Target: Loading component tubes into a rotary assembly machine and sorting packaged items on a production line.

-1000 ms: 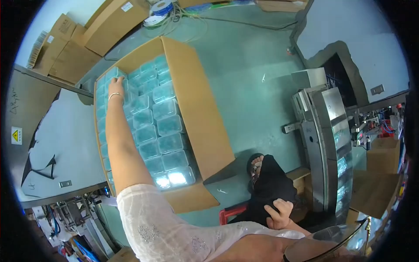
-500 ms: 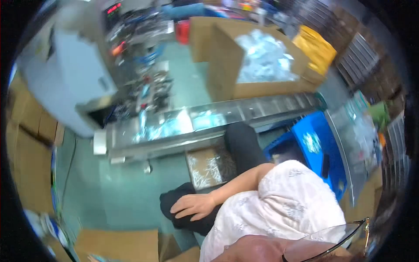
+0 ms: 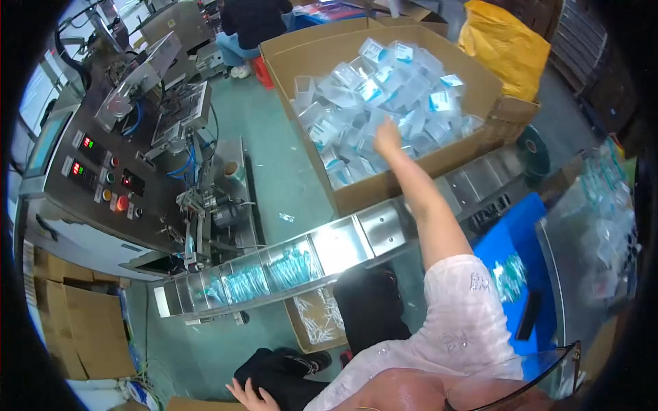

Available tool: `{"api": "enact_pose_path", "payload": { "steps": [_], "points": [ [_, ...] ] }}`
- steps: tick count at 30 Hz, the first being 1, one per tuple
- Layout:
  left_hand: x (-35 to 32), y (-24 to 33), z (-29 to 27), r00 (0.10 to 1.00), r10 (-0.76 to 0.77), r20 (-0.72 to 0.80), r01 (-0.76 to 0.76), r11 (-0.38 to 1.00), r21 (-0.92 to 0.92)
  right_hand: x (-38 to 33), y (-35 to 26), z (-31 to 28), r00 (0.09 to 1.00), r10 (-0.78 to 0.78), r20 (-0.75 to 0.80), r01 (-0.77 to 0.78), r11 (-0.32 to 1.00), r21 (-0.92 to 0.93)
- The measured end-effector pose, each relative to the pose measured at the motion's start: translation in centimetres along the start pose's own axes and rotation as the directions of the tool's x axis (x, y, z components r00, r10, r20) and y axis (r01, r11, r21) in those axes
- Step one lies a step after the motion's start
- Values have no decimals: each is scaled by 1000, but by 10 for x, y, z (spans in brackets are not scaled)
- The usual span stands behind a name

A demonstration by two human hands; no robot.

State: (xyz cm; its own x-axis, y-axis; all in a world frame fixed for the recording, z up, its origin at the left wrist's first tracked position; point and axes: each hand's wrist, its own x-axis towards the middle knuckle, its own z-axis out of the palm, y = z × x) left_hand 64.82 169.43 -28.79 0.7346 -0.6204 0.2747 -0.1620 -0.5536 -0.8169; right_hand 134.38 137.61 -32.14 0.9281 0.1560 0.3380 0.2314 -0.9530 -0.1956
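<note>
My right hand (image 3: 388, 139) reaches over the near wall of a large cardboard box (image 3: 373, 194). Its fingers are closed on a clear plastic box (image 3: 378, 122), partly hidden by the hand. Around it lie many similar clear boxes (image 3: 343, 75), some with blue-and-white labels. Beside my dark-trousered knee, at the lower edge, my left hand (image 3: 252, 396) is open with fingers spread, holding nothing visible. A metal conveyor (image 3: 340, 244) crosses in front of me. Its left compartments carry heaps of thin teal plastic pieces (image 3: 293, 268), too small to name surely.
A machine with a control panel (image 3: 113, 181) stands left. Under the conveyor, a shallow carton (image 3: 301, 329) holds white pieces. A blue bin (image 3: 504, 236) is at my right, a yellow bag (image 3: 504, 51) behind the big box. Another person (image 3: 250, 27) sits at the back.
My right hand has gone from my knee up and forward into the big box, closing on a clear box. My left hand has come up from the lower-left carton towards my knee. The view has shifted.
</note>
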Motion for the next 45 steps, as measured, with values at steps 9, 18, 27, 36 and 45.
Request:
{"api": "enact_pose_path", "payload": {
  "steps": [9, 18, 27, 36, 45],
  "points": [
    [155, 18, -12, 319, -538, 780, 947, 141, -290, 24, 36, 2, 978, -194, 71, 182, 973, 143],
    [239, -6, 0, 515, -431, 741, 851, 154, -502, -325, -162, -136, 669, -729, -146, 290, 75, 954],
    [95, 22, -34, -26, -795, 606, 859, -328, -394, -281, -236, 21, 603, 36, 797, -501, 794, 344],
    [47, 54, -47, -154, -862, 483, 795, -398, -457, -290, -290, 39, 487, 244, 839, -557, 826, 83],
    [42, 55, -44, -136, -852, 506, 766, -414, -491, -290, -293, 68, 567, -24, 823, -730, 449, 516]
  ]
}}
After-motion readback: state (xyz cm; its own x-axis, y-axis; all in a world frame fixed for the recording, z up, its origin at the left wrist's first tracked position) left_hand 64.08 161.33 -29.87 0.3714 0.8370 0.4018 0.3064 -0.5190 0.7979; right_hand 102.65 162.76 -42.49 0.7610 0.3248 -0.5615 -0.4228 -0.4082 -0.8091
